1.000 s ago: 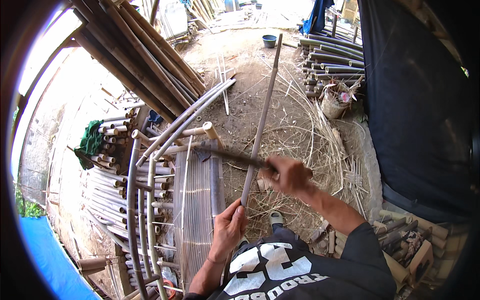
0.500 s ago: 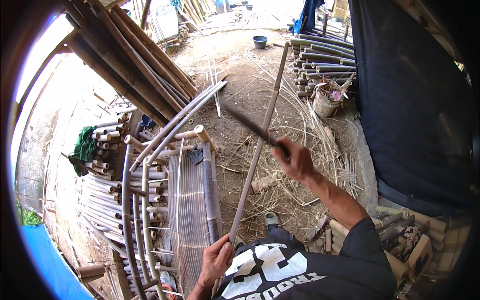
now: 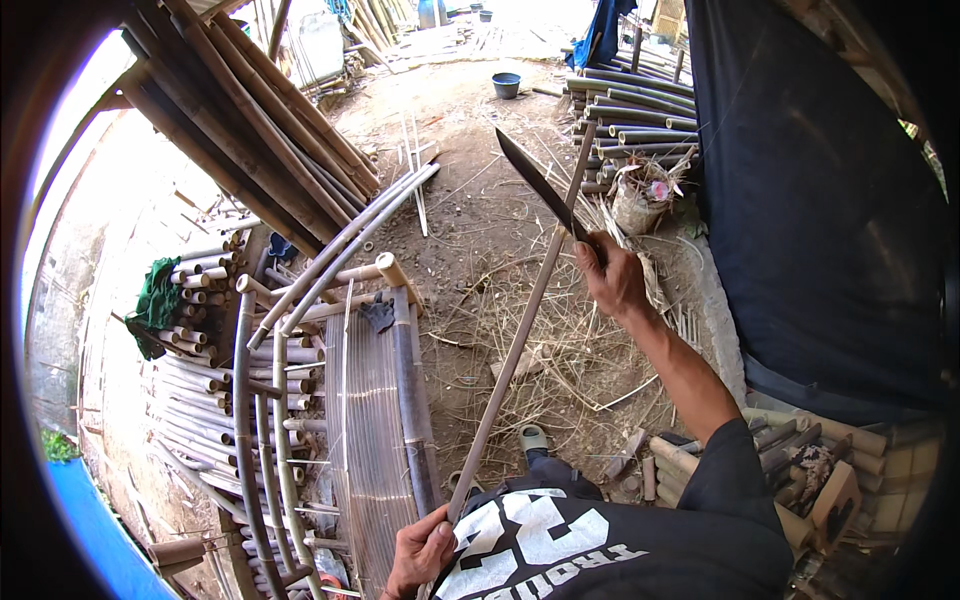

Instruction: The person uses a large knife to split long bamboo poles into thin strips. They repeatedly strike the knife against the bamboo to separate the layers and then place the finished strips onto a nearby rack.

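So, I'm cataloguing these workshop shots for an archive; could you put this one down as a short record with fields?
Left hand: the left hand grips the lower part of a long bamboo strip
Right hand: the right hand holds a dark-bladed knife by its handle
Blade: crosses the strip in view; contact unclear
Strip: slanted, upper end to the right
Left side: bamboo bench with a dark cloth on it
Ground: scattered shavings
Background: dark bucket, stacked poles
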A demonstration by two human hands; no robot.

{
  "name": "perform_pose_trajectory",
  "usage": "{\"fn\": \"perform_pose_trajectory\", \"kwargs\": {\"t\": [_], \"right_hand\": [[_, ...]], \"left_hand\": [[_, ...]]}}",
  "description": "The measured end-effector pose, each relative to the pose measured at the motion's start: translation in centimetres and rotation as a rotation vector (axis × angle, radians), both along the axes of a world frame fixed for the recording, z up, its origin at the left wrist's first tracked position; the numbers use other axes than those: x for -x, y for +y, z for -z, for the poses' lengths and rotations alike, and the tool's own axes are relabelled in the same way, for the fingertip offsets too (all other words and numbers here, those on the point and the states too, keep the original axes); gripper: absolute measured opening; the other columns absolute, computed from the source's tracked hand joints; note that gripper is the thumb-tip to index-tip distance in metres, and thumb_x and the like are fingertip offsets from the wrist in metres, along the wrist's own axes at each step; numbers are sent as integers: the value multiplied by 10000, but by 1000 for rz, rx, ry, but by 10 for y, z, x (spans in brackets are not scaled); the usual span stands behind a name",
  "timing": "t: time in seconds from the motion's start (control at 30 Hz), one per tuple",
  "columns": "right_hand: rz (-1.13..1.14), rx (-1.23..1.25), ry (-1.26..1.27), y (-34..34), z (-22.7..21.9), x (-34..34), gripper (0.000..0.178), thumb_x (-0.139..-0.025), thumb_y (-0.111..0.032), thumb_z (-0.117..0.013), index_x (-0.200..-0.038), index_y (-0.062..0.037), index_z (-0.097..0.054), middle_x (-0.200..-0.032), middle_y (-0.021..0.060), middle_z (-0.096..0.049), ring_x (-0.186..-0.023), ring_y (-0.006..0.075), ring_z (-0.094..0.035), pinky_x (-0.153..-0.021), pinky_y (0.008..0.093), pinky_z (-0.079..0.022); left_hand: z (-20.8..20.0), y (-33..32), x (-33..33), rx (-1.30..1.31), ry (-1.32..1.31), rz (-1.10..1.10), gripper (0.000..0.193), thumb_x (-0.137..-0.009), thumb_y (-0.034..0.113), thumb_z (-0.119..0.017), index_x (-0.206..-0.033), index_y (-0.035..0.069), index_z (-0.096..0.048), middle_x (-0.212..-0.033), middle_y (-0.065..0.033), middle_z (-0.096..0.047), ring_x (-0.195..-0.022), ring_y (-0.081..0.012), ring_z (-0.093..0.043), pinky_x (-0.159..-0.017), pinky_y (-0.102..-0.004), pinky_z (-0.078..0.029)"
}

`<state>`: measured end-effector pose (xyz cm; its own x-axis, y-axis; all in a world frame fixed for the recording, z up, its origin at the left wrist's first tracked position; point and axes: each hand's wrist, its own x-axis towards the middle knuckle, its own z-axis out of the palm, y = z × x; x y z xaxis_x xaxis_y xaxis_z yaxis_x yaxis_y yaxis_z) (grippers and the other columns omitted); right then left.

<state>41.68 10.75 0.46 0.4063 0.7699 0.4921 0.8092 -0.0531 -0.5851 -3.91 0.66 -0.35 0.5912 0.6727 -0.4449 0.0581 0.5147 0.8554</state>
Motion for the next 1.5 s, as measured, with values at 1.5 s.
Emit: {"fn": "perform_pose_trajectory", "kwargs": {"t": [1.5], "right_hand": [[-123,184,-89,-6,-17,48,594,-950,-644,-372,-825,-89,-541,-548,14,-502,-376,107,-458,-310,313,-415]], "left_hand": [[-28,31,-66,150,-285,52,470,-1031,327,-435,-1419,62,-421,-580,54,-323,-418,-35,-290,-373,-195,-280]]}}
